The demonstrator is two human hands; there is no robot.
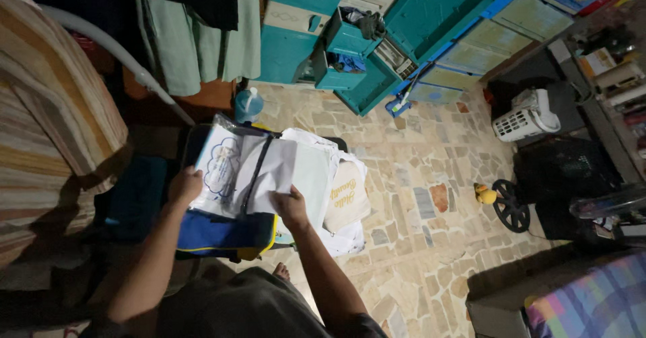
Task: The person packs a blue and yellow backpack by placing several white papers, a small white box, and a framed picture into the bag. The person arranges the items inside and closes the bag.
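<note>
My left hand [184, 185] grips the left edge of a clear plastic folder [225, 166] with a drawn sheet inside. My right hand [289, 205] pinches the lower edge of loose white papers [276, 170] lying on that folder. Both are held over an open blue bag with yellow trim [225, 236]. To the right of the papers lies a white and beige cloth bag [346, 197], partly under the stack.
A striped mattress [47, 123] rises at the left. Teal cabinets [377, 35] with open drawers stand ahead, a blue bottle [248, 104] before them. A white plastic appliance [528, 116], a wheel [510, 205] and a yellow toy [484, 193] sit right on the stone floor [417, 244].
</note>
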